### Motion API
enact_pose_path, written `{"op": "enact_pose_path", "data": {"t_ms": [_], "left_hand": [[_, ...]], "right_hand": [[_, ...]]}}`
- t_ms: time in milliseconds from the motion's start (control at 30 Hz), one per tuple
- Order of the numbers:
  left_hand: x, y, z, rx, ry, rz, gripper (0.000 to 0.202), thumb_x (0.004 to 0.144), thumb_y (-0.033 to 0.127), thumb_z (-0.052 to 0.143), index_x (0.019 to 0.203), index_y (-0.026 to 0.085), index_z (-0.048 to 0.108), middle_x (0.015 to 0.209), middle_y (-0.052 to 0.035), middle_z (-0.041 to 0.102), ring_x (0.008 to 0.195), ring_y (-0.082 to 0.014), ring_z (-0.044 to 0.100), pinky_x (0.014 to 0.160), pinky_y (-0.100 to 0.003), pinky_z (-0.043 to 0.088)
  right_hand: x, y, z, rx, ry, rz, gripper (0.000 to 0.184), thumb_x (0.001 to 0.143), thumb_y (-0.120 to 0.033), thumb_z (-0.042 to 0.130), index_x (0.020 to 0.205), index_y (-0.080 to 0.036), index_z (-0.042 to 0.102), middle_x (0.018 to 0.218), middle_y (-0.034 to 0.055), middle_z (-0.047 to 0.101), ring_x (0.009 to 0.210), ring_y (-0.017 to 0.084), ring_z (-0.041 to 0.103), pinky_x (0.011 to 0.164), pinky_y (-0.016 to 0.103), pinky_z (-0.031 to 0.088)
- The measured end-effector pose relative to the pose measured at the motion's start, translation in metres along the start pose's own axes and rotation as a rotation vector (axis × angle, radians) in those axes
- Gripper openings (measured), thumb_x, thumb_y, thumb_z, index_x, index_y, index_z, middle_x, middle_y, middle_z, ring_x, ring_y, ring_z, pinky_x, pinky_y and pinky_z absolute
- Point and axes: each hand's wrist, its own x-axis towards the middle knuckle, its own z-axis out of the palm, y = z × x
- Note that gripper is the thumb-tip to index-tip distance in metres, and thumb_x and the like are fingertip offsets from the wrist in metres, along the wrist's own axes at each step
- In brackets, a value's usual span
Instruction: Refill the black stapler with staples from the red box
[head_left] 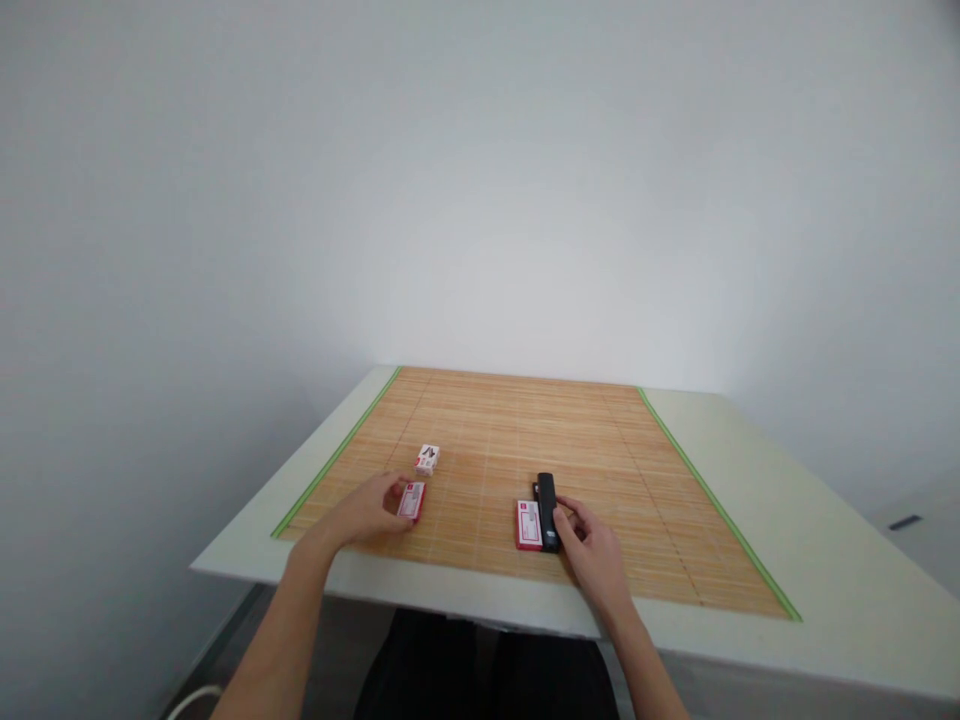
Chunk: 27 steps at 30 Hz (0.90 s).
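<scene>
My left hand (371, 512) rests on the bamboo mat (600, 470) with its fingers curled around a small red and white box (412, 501). Just beyond that box stands a small white box (427, 458) with dark print. My right hand (589, 545) lies near the front of the mat, its fingers closed on a black stapler (548, 510). A larger red and white box (529, 525) lies flat right beside the stapler on its left.
The mat has green edging and covers the middle of a white table (840, 560), which stands against a plain white wall. The table's front edge runs just below my hands, with my dark-clothed lap under it.
</scene>
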Motion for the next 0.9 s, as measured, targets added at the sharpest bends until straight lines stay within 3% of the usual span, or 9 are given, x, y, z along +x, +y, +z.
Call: {"op": "enact_pose_path", "data": {"t_ms": [133,267,367,500,700,900], "left_hand": [[-0.001,0.048,0.037,-0.057,-0.158,0.184,0.064,0.067,0.05,0.081,0.123,0.023,0.066,0.11,-0.0045,0.071,0.083,-0.0206,0.064,0.074,-0.03,0.049],[-0.004,0.098,0.081,-0.067,-0.158,0.357,0.063,0.068,0.047,0.083,0.124,0.025,0.063,0.112,-0.0043,0.07,0.089,-0.0222,0.064,0.077,-0.032,0.049],[-0.006,0.121,0.104,-0.041,-0.147,0.442,0.058,0.066,0.039,0.085,0.12,0.025,0.065,0.115,-0.0058,0.069,0.098,-0.0258,0.064,0.084,-0.035,0.049],[-0.008,0.125,0.118,-0.074,-0.16,0.501,0.057,0.066,0.034,0.086,0.119,0.025,0.065,0.119,-0.0072,0.068,0.11,-0.03,0.062,0.096,-0.039,0.047],[-0.009,0.114,0.131,-0.159,-0.171,0.479,0.062,0.07,0.031,0.086,0.126,0.027,0.062,0.123,-0.0061,0.067,0.114,-0.0289,0.061,0.101,-0.04,0.046],[-0.014,0.111,0.143,-0.154,-0.125,0.478,0.073,0.068,0.039,0.09,0.133,0.029,0.06,0.131,-0.0077,0.065,0.121,-0.0304,0.058,0.106,-0.043,0.044]], "right_hand": [[-0.001,0.0,0.0,-0.026,-0.028,-0.016,0.053,0.096,-0.062,0.05,0.124,-0.023,0.073,0.069,0.0008,0.071,0.065,0.022,0.065,0.064,0.031,0.044],[-0.001,0.003,0.0,-0.003,-0.048,-0.02,0.056,0.097,-0.064,0.049,0.123,-0.021,0.074,0.07,0.0017,0.072,0.065,0.022,0.066,0.064,0.03,0.045],[-0.001,0.003,0.0,0.021,-0.07,-0.018,0.057,0.097,-0.064,0.049,0.123,-0.021,0.074,0.068,0.0011,0.07,0.063,0.022,0.065,0.061,0.03,0.044],[-0.001,0.001,-0.001,0.036,-0.082,-0.022,0.058,0.097,-0.064,0.048,0.123,-0.019,0.075,0.066,0.0019,0.07,0.062,0.022,0.065,0.059,0.03,0.044],[-0.002,-0.004,-0.003,0.029,-0.066,-0.014,0.061,0.094,-0.065,0.048,0.122,-0.018,0.076,0.063,0.0031,0.07,0.06,0.022,0.064,0.058,0.03,0.045],[-0.003,-0.008,-0.004,0.061,-0.028,-0.016,0.061,0.09,-0.065,0.053,0.119,-0.018,0.078,0.063,0.0034,0.07,0.059,0.022,0.063,0.056,0.03,0.046]]}}
